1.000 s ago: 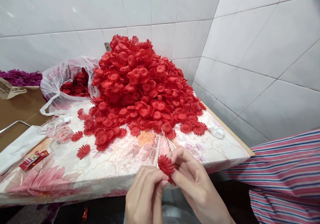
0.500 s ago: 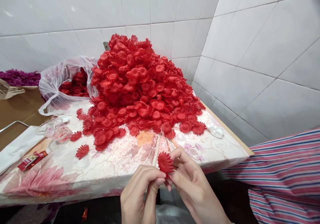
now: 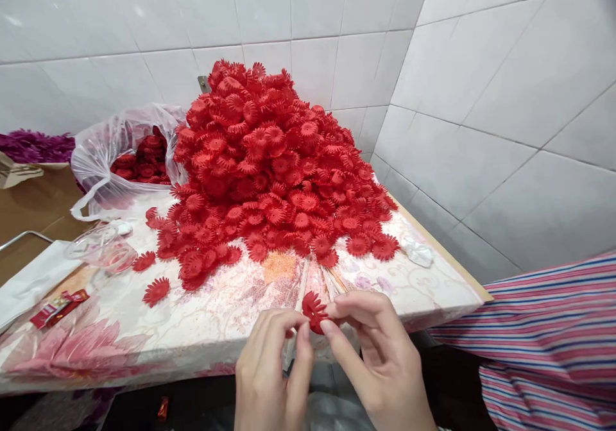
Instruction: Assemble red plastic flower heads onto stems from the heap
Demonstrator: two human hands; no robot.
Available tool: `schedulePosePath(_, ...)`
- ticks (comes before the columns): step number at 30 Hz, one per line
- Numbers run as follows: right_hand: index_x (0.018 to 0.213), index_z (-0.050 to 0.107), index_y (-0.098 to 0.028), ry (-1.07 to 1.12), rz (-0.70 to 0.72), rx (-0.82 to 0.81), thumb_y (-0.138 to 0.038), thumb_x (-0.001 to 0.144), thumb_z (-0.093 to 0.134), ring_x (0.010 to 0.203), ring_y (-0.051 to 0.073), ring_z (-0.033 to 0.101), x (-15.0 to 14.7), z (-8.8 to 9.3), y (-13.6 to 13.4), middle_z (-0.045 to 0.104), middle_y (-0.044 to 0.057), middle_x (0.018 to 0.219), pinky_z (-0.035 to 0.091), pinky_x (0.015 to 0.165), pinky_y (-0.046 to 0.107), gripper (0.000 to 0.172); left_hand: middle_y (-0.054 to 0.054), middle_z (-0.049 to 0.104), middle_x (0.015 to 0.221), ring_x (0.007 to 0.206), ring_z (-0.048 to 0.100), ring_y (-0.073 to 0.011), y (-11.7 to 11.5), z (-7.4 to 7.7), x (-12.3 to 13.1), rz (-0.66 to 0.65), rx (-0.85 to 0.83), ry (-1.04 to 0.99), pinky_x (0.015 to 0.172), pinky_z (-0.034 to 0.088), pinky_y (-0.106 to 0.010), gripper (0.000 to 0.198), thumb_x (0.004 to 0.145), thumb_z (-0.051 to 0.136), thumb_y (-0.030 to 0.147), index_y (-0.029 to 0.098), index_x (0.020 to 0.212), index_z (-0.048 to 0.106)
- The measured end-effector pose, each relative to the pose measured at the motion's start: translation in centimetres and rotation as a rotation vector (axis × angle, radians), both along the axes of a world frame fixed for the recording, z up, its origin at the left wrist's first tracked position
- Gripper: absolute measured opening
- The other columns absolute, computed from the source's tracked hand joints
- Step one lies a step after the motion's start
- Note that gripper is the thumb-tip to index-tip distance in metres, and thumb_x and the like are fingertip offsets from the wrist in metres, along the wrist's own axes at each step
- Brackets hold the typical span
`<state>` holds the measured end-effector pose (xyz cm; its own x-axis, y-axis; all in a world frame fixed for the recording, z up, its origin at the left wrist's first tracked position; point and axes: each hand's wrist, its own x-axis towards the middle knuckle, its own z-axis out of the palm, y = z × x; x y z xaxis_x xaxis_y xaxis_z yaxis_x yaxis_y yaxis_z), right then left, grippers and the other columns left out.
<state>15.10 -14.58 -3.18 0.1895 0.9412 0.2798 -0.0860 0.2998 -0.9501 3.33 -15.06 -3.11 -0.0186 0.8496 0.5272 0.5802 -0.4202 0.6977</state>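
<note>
Between my two hands, at the table's front edge, is a red flower piece [image 3: 314, 312] with narrow pointed petals. My left hand [image 3: 274, 360] is closed, thumb and index finger pinched at the piece's lower left side. My right hand [image 3: 380, 354] pinches its right side between thumb and fingertips. Thin pale sticks [image 3: 304, 277] lie on the table just behind the piece. A tall heap of similar red flower pieces [image 3: 274, 174] rises behind my hands, and two loose ones [image 3: 156, 291] lie at its left.
A clear plastic bag [image 3: 99, 161] holding darker red pieces stands left of the heap. Further left are a cardboard box [image 3: 43, 200], purple pieces [image 3: 36, 147] and a red wrapper [image 3: 58, 309]. Striped cloth [image 3: 543, 315] hangs at the right beside the tiled wall.
The red flower piece has tilted and moved slightly left and up. My right hand has turned, its fingers now further to the right, and my left fingertips have shifted on the piece's edge.
</note>
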Motion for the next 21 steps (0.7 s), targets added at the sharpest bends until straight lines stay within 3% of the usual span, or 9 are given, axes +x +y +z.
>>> schedulePosePath(6, 0.095, 0.054, -0.028, -0.237, 0.034, 0.085, -0.011, 0.086, 0.057, 0.079, 0.013, 0.064, 0.5, -1.0, 1.2, 0.062, -0.002, 0.085, 0.052, 0.071, 0.02, 0.019, -0.003, 0.061, 0.078, 0.071, 0.058, -0.0173, 1.5, -0.9, 0.1, 0.153, 0.141, 0.218, 0.068, 0.044, -0.027, 0.008, 0.092, 0.047, 0.016, 0.019, 0.09, 0.054)
schedulePosePath(13, 0.092, 0.054, -0.028, -0.128, 0.051, 0.023, -0.016, 0.087, 0.058, 0.078, 0.011, 0.064, 1.4, -0.7, 1.5, 0.061, -0.002, 0.083, 0.053, 0.071, 0.017, 0.013, -0.004, 0.063, 0.075, 0.068, 0.061, -0.0209, 3.3, -1.4, -2.3, 0.287, -0.043, 0.242, 0.065, 0.048, -0.031, 0.024, 0.093, 0.039, 0.032, 0.021, 0.085, 0.059)
schedulePosePath(17, 0.087, 0.057, -0.027, 0.025, -0.021, -0.03, -0.023, 0.084, 0.065, 0.075, 0.011, 0.064, 3.1, -0.2, 2.0, 0.06, -0.002, 0.082, 0.053, 0.068, 0.016, 0.01, -0.005, 0.067, 0.071, 0.064, 0.063, -0.0223, 4.6, -1.5, -4.9, 0.465, -0.169, 0.205, 0.061, 0.047, -0.031, 0.022, 0.082, 0.045, 0.036, 0.021, 0.079, 0.061)
schedulePosePath(21, 0.086, 0.057, -0.026, 0.126, -0.089, -0.111, -0.028, 0.079, 0.071, 0.072, 0.01, 0.061, 4.1, -0.8, 2.8, 0.059, -0.003, 0.079, 0.051, 0.066, 0.015, 0.016, -0.003, 0.069, 0.063, 0.057, 0.063, -0.0212, 5.1, -0.6, -6.5, 0.297, -0.446, 0.044, 0.056, 0.047, -0.028, 0.029, 0.07, 0.051, 0.048, 0.022, 0.07, 0.064)
